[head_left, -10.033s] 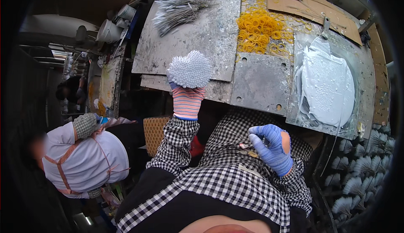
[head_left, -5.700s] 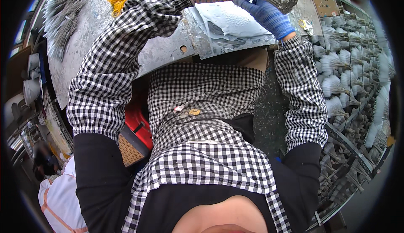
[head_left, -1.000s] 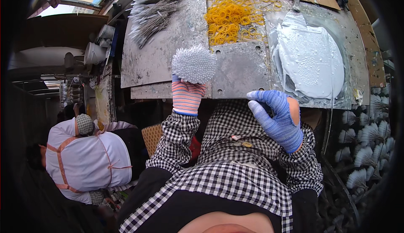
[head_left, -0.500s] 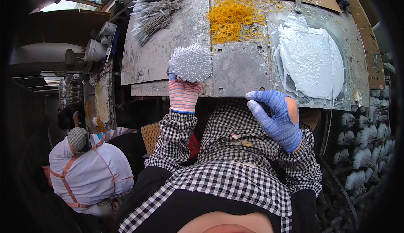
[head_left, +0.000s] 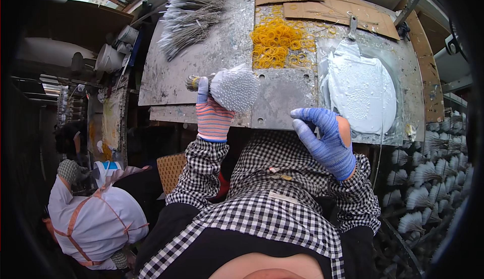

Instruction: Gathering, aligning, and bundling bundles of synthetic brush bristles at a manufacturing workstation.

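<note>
My left hand (head_left: 216, 118), in an orange and blue striped glove, is closed round a bundle of thin wire stems (head_left: 236, 90) near the table's front edge. The bundle's white dotted tips fan out in a round face. At its left end the stems are gathered tight, with yellow bands round them. My right hand (head_left: 325, 140), in a blue glove, hangs at the front edge right of the grey metal plate (head_left: 286, 96). Its thumb and forefinger are bent and apart, with nothing seen between them; the other fingers are partly hidden.
Yellow rubber bands (head_left: 276, 38) lie heaped behind the plate. White paste (head_left: 360, 92) is spread at right, with a scraper (head_left: 353, 29) in it. White-tipped stems (head_left: 191, 19) lie at back left, cardboard (head_left: 343, 13) at back. A co-worker (head_left: 98, 223) bends at lower left; white fans (head_left: 421, 170) stand at right.
My left hand has turned the bundle, so its banded end now shows at left and the dotted face leans right. My right hand keeps about the same pose. The whole view has shifted slightly.
</note>
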`<action>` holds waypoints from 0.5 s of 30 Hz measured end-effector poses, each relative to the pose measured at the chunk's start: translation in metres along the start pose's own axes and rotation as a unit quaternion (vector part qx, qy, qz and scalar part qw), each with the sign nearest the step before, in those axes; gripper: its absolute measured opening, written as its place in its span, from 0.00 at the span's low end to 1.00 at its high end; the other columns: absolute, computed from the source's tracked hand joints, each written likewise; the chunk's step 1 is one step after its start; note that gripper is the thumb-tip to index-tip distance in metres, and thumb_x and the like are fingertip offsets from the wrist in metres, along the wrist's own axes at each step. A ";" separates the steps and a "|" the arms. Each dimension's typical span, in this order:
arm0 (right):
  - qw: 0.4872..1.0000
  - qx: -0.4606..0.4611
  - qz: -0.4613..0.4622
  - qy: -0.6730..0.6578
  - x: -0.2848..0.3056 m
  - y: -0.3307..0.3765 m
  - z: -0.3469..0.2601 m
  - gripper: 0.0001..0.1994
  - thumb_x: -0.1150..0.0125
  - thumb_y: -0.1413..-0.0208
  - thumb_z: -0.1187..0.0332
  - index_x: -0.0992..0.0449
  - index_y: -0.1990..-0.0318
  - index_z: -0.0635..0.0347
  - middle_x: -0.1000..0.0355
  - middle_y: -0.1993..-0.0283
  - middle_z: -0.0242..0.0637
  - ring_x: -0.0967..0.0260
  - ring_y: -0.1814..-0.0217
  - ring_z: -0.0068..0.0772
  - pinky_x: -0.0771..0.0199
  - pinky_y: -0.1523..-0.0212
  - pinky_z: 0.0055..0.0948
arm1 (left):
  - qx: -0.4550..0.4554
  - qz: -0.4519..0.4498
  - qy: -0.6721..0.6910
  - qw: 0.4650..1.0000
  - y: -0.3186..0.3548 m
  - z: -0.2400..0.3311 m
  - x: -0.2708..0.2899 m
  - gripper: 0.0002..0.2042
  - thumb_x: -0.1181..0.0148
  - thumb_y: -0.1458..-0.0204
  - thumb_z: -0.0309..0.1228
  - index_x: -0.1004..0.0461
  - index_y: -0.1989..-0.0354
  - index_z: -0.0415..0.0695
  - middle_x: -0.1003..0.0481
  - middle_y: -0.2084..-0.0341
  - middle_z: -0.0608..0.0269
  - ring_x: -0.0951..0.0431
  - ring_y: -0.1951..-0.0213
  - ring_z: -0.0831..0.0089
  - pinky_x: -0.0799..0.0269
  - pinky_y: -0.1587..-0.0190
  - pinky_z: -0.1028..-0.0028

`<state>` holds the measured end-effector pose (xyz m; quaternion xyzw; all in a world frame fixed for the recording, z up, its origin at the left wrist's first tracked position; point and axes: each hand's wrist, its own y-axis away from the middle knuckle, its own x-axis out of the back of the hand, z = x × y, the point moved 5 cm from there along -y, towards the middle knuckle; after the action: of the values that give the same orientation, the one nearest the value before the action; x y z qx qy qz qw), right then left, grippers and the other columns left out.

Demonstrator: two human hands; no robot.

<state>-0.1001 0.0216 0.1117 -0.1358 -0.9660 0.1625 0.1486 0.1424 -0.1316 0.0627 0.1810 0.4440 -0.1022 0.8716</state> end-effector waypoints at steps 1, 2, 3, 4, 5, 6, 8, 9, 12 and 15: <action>1.000 -0.002 -0.001 0.008 0.001 -0.008 -0.003 0.08 0.31 0.43 0.72 0.16 0.58 0.63 0.20 0.69 0.37 0.25 0.73 0.23 0.25 0.70 0.24 | 0.002 -0.021 -0.013 1.000 0.002 0.000 -0.007 0.19 0.43 0.35 0.48 0.24 0.45 0.49 0.24 0.42 0.58 0.27 0.37 0.57 0.33 0.32 0.47; 1.000 0.008 0.015 -0.011 0.003 -0.019 -0.007 0.08 0.31 0.43 0.73 0.16 0.57 0.63 0.20 0.69 0.37 0.25 0.73 0.23 0.25 0.70 0.24 | 0.005 -0.039 0.005 0.999 0.001 0.001 -0.015 0.12 0.40 0.37 0.39 0.24 0.47 0.52 0.23 0.46 0.60 0.26 0.39 0.58 0.33 0.32 0.48; 0.999 0.012 0.034 -0.029 0.006 -0.028 -0.009 0.08 0.31 0.43 0.73 0.17 0.57 0.63 0.20 0.69 0.36 0.25 0.72 0.23 0.25 0.70 0.23 | 0.014 -0.037 0.011 0.999 -0.004 -0.003 -0.014 0.12 0.40 0.37 0.39 0.24 0.47 0.52 0.23 0.46 0.60 0.26 0.39 0.58 0.33 0.32 0.48; 0.998 0.018 0.030 -0.050 0.005 -0.039 -0.010 0.09 0.31 0.43 0.71 0.17 0.56 0.62 0.20 0.69 0.35 0.25 0.72 0.22 0.25 0.69 0.23 | 0.014 -0.016 0.003 1.000 -0.008 -0.003 -0.011 0.14 0.37 0.39 0.35 0.26 0.45 0.54 0.23 0.48 0.60 0.25 0.40 0.58 0.32 0.33 0.47; 0.997 0.023 0.027 -0.072 0.002 -0.050 -0.011 0.09 0.30 0.43 0.70 0.17 0.56 0.61 0.20 0.69 0.35 0.24 0.72 0.22 0.24 0.69 0.23 | 0.014 0.006 -0.005 1.000 -0.008 -0.005 -0.009 0.17 0.35 0.41 0.31 0.28 0.43 0.55 0.23 0.50 0.60 0.25 0.42 0.58 0.32 0.33 0.47; 0.998 0.023 -0.005 -0.054 -0.002 -0.062 -0.011 0.11 0.30 0.44 0.67 0.17 0.56 0.60 0.20 0.69 0.35 0.23 0.71 0.23 0.24 0.68 0.23 | 0.010 0.016 -0.054 0.998 -0.006 -0.009 -0.021 0.29 0.33 0.45 0.24 0.35 0.37 0.56 0.24 0.54 0.61 0.24 0.44 0.59 0.31 0.34 0.46; 0.997 0.027 -0.074 -0.002 -0.012 -0.081 -0.011 0.14 0.28 0.44 0.63 0.18 0.55 0.60 0.20 0.67 0.34 0.25 0.69 0.22 0.24 0.66 0.23 | 0.025 -0.030 -0.103 0.994 -0.012 -0.013 -0.025 0.32 0.34 0.46 0.22 0.39 0.34 0.56 0.25 0.54 0.61 0.24 0.45 0.59 0.31 0.34 0.45; 0.993 0.031 -0.114 0.028 -0.022 -0.086 -0.008 0.15 0.26 0.45 0.62 0.18 0.54 0.61 0.20 0.65 0.32 0.27 0.68 0.19 0.25 0.64 0.23 | 0.024 -0.077 -0.157 0.984 -0.011 -0.012 -0.028 0.35 0.35 0.47 0.20 0.43 0.32 0.56 0.26 0.53 0.60 0.23 0.45 0.59 0.30 0.35 0.45; 0.987 0.046 -0.154 0.030 -0.044 -0.086 0.011 0.17 0.25 0.47 0.58 0.19 0.55 0.58 0.21 0.67 0.32 0.26 0.68 0.24 0.24 0.63 0.27 | 0.034 -0.096 -0.235 0.967 -0.008 -0.013 -0.043 0.42 0.37 0.53 0.17 0.48 0.28 0.54 0.28 0.53 0.59 0.23 0.46 0.59 0.28 0.36 0.51; 0.981 0.067 -0.176 0.048 -0.048 -0.079 0.019 0.19 0.24 0.49 0.58 0.21 0.57 0.59 0.22 0.67 0.35 0.24 0.66 0.31 0.23 0.62 0.30 | 0.041 -0.119 -0.300 0.946 -0.010 -0.018 -0.054 0.48 0.37 0.59 0.18 0.51 0.25 0.51 0.28 0.52 0.60 0.24 0.45 0.61 0.26 0.37 0.58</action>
<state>-0.0793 -0.0707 0.1111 0.0388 -0.9534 0.1919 0.2297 0.0938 -0.1328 0.0944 0.1233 0.1756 -0.2730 0.9378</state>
